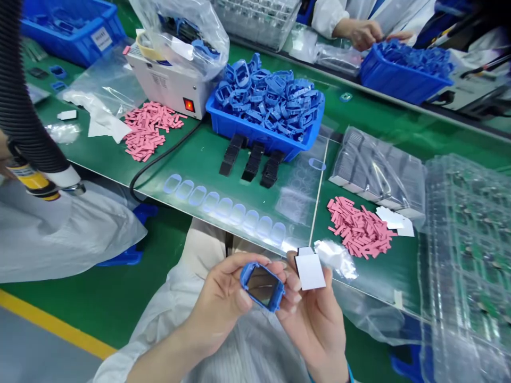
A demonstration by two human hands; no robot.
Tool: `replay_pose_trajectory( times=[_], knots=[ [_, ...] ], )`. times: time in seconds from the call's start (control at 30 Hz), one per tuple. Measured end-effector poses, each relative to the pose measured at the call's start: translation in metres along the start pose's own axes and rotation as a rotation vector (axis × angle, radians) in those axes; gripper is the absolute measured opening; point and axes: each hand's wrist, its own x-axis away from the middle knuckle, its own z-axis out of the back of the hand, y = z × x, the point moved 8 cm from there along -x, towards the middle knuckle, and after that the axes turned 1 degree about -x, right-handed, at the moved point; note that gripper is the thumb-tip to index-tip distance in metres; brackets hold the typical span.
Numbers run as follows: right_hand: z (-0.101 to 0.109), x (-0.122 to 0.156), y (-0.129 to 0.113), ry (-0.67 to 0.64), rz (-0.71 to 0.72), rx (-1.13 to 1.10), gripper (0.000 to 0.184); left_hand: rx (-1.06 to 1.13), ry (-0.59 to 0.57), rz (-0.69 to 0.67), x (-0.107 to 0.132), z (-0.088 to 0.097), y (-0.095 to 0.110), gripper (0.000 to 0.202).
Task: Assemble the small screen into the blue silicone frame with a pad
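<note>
Over the person's lap, just off the near edge of the green bench point(191, 159), the two hands are close together. The left hand point(223, 292) grips a blue frame point(259, 302) by its left end, thumb on the near side and fingers along the far side; a dark panel point(261, 284) shows inside it. The right hand point(319, 319), palm up, pinches a white square piece point(310, 272) between thumb and finger, its other fingers curled at the frame's right end; whether they touch it I cannot tell. Beyond, a row of clear oval pieces point(224, 207) lies along the near edge, with three black stacks point(252, 162) farther off, against a blue bin point(223, 125) heaped with blue frames point(267, 96). To the right lie a pile of pink strips point(361, 229), a plastic-wrapped grey stack point(375, 165) and clear trays point(467, 239). To the left, another pink pile point(147, 127) rests before a pale box point(159, 80) with a lit red switch point(189, 105). At the far right, a co-worker's hand point(361, 34) is at a second blue bin point(403, 80).
</note>
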Motion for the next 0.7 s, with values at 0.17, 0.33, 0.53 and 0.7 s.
replay_pose_trajectory(
  times=[0.17,0.33,0.53,0.7],
  knots=[
    [0.004,0.003,-0.006,0.016,0.010,-0.031,0.026,-0.026,-0.006,-0.001,-0.002,-0.004,-0.004,0.031],
    [0.002,0.003,-0.007,0.000,-0.004,-0.103,0.023,-0.053,0.011,0.015,-0.003,-0.004,-0.008,0.033],
    [0.006,0.003,-0.013,0.040,0.029,-0.031,0.025,-0.037,0.008,0.007,-0.006,-0.007,-0.010,0.032],
    [0.001,0.005,-0.037,-0.017,0.266,0.229,0.025,-0.026,-0.031,-0.012,-0.005,-0.013,-0.008,0.031]
  ],
)
